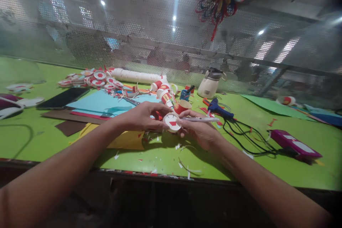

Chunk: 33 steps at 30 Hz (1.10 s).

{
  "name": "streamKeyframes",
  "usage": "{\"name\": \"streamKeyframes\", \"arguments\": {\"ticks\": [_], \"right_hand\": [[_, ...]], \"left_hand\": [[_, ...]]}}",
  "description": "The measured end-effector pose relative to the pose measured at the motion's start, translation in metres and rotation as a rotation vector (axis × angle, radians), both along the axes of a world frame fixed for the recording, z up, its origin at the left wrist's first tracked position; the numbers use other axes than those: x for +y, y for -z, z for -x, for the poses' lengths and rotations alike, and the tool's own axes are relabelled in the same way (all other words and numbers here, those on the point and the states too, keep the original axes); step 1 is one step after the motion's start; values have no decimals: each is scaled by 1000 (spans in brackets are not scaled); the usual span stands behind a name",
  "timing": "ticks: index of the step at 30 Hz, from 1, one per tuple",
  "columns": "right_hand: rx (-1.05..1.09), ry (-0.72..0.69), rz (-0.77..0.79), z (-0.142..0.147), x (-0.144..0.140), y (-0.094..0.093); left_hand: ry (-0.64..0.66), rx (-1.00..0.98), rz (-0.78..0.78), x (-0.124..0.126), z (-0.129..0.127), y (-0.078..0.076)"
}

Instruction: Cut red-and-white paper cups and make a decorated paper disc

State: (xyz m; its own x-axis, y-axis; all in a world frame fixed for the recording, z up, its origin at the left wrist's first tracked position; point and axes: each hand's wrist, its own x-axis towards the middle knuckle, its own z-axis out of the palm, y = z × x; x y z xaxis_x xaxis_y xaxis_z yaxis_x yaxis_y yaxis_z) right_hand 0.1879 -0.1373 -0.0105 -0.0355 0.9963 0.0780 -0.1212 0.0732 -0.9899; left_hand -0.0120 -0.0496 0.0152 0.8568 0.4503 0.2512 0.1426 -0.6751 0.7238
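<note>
Over the front middle of the table I hold a cut paper cup bottom [169, 118], a white disc with a red patch and dark slits. My left hand [146, 115] pinches its left edge between thumb and fingers. On the opposite side, my right hand [200, 131] grips a slim silver-grey craft knife [207, 119], its back end pointing right; the fingertips also touch the disc's rim. The knife's blade is hidden by my fingers and the disc. Just behind my hands stands a red paper cup [182, 106], with more cut cups [163, 94] beyond it.
Cut cup bottoms [98, 75] are heaped at the back left beside a white roll of stacked cups [139, 75]. Blue paper sheets [91, 102] and a phone [62, 98] lie left. A blue glue gun [220, 108], its cable, a purple box [295, 145] and a kettle [210, 84] occupy the right.
</note>
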Motion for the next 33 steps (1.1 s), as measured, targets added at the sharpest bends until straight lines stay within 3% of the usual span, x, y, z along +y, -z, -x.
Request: {"name": "streamKeyframes", "arguments": {"ticks": [4,9,13,17,20,27,33], "right_hand": [[43,56,8,1,3,1],[66,89,19,3,6,7],[74,81,20,4,7,13],[67,43,2,6,7,14],[47,48,7,7,4,10],[-28,245,-63,-1,4,-1],[-148,71,-72,4,-3,-4]], "left_hand": [[-58,12,-94,1,-1,2],[-124,10,-226,3,-13,17],[-179,27,-247,3,-19,24],[-197,21,-242,3,-16,22],[-160,40,-234,4,-12,18],[-21,146,-183,2,-3,7],[74,243,-157,0,-3,8]]}}
